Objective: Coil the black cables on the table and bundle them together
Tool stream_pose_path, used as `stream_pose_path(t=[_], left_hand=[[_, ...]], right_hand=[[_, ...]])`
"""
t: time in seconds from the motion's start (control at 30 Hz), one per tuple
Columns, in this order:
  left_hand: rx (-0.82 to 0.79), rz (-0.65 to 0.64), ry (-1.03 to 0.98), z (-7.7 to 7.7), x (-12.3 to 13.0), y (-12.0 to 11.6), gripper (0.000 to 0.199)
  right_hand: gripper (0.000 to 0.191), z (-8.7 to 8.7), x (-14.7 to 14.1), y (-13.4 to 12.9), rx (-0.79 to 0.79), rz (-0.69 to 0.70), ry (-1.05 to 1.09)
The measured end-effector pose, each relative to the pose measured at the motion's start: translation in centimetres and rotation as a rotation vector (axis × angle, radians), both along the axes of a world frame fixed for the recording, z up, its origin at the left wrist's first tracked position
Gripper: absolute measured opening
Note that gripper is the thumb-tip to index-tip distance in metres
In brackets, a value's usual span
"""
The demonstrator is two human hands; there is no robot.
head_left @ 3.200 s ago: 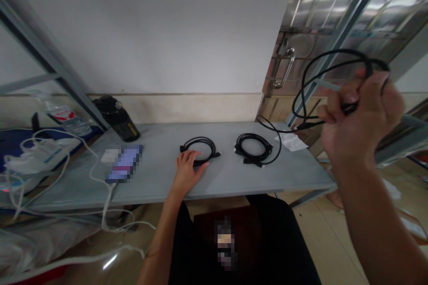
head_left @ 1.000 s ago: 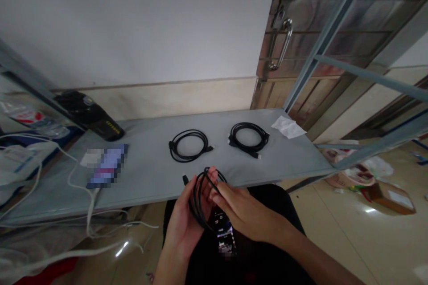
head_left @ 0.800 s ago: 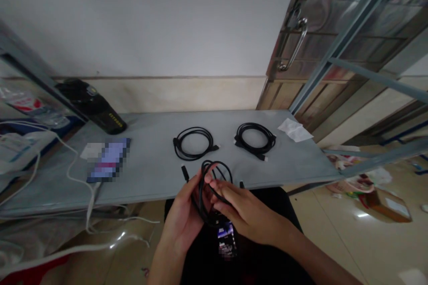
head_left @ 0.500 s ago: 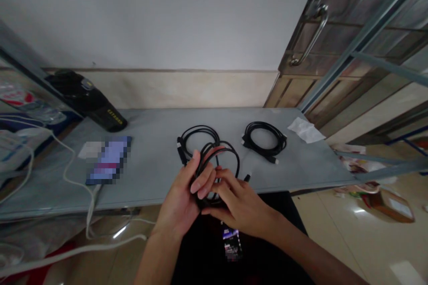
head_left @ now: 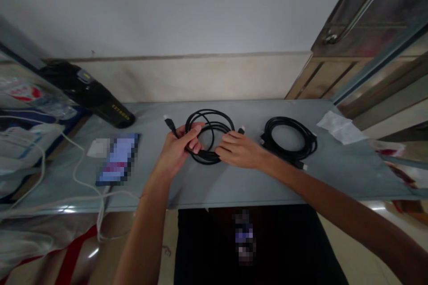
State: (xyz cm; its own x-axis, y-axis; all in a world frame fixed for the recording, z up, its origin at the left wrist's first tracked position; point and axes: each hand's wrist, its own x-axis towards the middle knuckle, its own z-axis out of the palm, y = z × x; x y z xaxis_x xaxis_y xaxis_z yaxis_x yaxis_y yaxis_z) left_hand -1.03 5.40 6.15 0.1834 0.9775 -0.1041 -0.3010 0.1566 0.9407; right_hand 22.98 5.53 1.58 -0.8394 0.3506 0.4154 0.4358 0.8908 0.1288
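Over the grey table [head_left: 200, 191], a coiled black cable [head_left: 207, 156] lies between my two hands. My left hand [head_left: 177, 149] is closed around the left side of the coil, and a black plug [head_left: 170, 123] sticks out beyond its fingers. My right hand [head_left: 237, 149] grips the right side with curled fingers; another plug [head_left: 241, 130] shows just past the knuckles. Loops overlap behind the hands, and I cannot tell whether they all belong to one cable. To the right, partly behind my right forearm, rests a separate coiled black cable [head_left: 286, 121].
A phone [head_left: 119, 158] with a white cord [head_left: 78, 160] lies on the left, near a black tumbler [head_left: 107, 104] leaning at the back. Crumpled white paper [head_left: 341, 128] sits at the right. A wall [head_left: 200, 78] bounds the back, with metal shelf posts on both sides.
Both hands have moved forward with the coil, from the table's front edge to over the middle, where the other left-hand coil lay. The view has shifted slightly left.
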Motion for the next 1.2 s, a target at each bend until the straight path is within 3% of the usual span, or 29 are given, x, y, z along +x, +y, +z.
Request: stream_pose_path(t=[0.1, 0.27, 0.43, 0.5, 0.7, 0.83, 1.0, 1.2], left_hand=[[0.016, 0.028, 0.066, -1.4, -0.7, 1.7, 0.054], [0.046, 0.146, 0.085, -2.8, 0.5, 2.5, 0.047], [0.079, 0.225, 0.164, -3.4, 1.3, 1.9, 0.081], [0.090, 0.232, 0.179, -3.7, 1.2, 2.0, 0.084], [0.218, 0.297, 0.291, -4.6, 1.1, 2.8, 0.075], [0.298, 0.363, 0.351, -4.4, 1.2, 2.3, 0.073], [0.397, 0.474, 0.464, -4.5, 0.4, 2.2, 0.068], [0.409, 0.477, 0.778, -6.4, -1.4, 3.8, 0.060]], right_hand=[[0.025, -0.9, 0.7, 1.3, -0.007, -0.011, 0.104], [0.033, -1.8, 1.2, 1.8, -0.108, -0.025, 0.201], [0.053, -2.3, 1.4, 1.4, -0.203, 0.002, 0.202], [0.054, -2.4, 1.3, 1.3, -0.209, 0.014, 0.162], [0.027, -2.2, 1.6, 1.6, -0.230, -0.030, 0.114], [0.018, -1.9, 1.9, 1.6, -0.208, -0.043, 0.131], [0.029, -1.9, 1.8, 1.8, -0.241, -0.095, 0.175], [0.035, -2.7, 2.1, 2.2, -0.304, -0.100, 0.248]])
